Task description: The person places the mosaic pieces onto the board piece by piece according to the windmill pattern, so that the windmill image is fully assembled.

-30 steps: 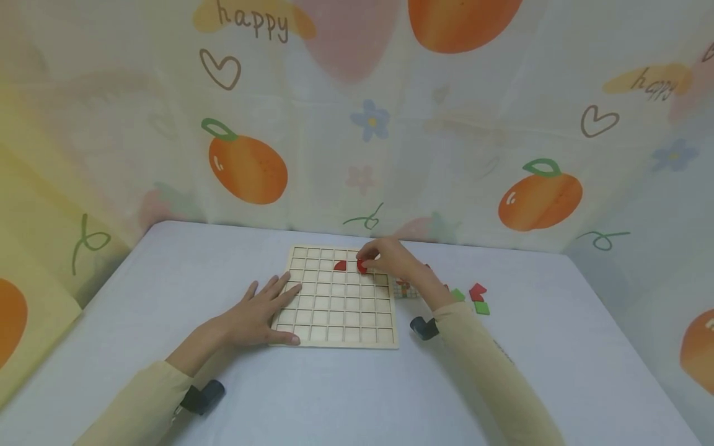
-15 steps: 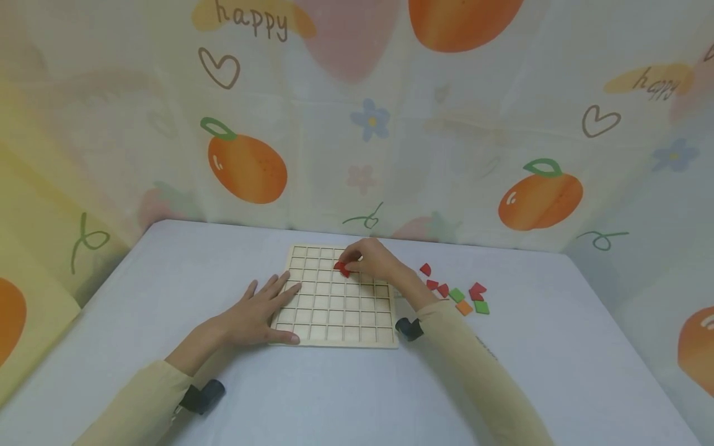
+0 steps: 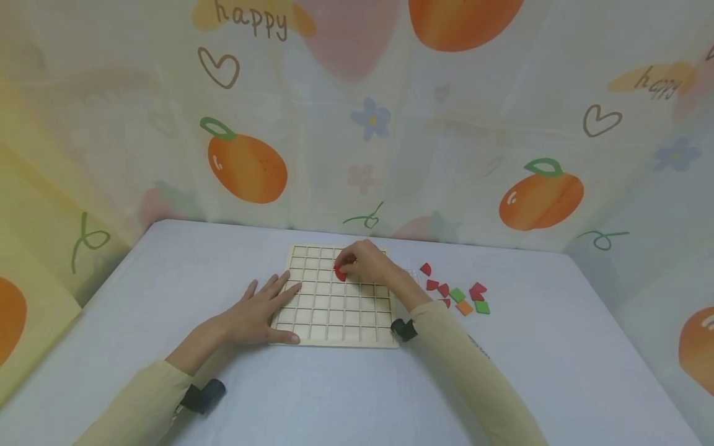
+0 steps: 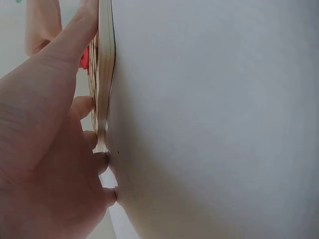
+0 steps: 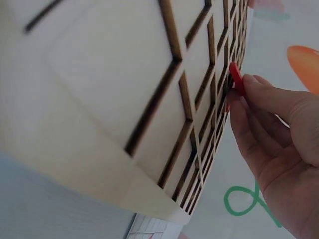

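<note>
A square wooden grid board (image 3: 334,316) lies flat on the white table. My left hand (image 3: 251,316) rests on the board's left edge, fingers spread; the left wrist view shows the thumb and fingertips along the rim. Between thumb and fingers my right hand (image 3: 365,261) pinches a red quarter-circle tile (image 3: 340,274) over the upper middle cells. In the right wrist view the pinched red tile (image 5: 236,77) stands tilted at the grid's surface. Another bit of red shows behind the fingers, mostly hidden by them.
Right of the board lie several loose tiles: red quarter-circles (image 3: 432,285), green squares (image 3: 482,307), an orange square (image 3: 464,308) and red pieces (image 3: 477,291). A printed grid card (image 3: 413,274) is partly hidden behind the right forearm. A patterned cloth (image 3: 334,155) hangs behind the table.
My right hand has moved left across the board with the red tile, toward the red quarter-circle that lay in an upper cell. More loose tiles are uncovered. My left hand stays in place.
</note>
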### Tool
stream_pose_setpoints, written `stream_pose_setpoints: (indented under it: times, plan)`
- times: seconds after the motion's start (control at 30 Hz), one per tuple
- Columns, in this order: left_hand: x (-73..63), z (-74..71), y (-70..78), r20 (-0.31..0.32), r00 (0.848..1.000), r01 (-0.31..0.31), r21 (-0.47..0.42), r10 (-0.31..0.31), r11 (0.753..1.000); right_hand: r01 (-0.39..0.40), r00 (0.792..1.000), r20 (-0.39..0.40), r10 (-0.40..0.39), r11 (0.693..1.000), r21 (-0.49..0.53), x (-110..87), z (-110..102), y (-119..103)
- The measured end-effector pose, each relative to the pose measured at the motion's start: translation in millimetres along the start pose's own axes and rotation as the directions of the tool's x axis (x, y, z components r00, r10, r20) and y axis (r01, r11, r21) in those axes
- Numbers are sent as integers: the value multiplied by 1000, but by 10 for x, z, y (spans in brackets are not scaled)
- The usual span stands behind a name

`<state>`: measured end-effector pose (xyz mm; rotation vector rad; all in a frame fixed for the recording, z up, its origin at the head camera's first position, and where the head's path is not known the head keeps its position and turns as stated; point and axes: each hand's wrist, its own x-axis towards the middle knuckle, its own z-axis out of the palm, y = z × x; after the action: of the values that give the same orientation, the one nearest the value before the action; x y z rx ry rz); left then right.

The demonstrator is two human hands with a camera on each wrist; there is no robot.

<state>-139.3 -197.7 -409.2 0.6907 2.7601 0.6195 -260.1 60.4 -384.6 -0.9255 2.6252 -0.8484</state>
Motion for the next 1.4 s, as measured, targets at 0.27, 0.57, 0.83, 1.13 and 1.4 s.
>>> stream_pose_setpoints:
  times: [0.27,0.57,0.83,1.13,1.4]
  plan:
    - [8,-1,4,2,1000,5,-7,-5,1000,10,1000,-13,-10,999,-33,3,36,-10]
    - [10,4,-6,-1,1000,0,-3,0,1000,9,1000,-19,-10,997,-71,-4,44,-10]
    - [12,-8,10,-7,1000,-5,7,5,1000,-46,998,-47,41,995,-94,-30,22,-4]
    - [6,22,-4,-6,1000,-4,11,4,1000,-11,999,-31,8,996,-92,-21,30,25]
    - [13,30,-7,-18,1000,-14,12,14,1000,-16,999,-32,13,994,-111,-12,34,22]
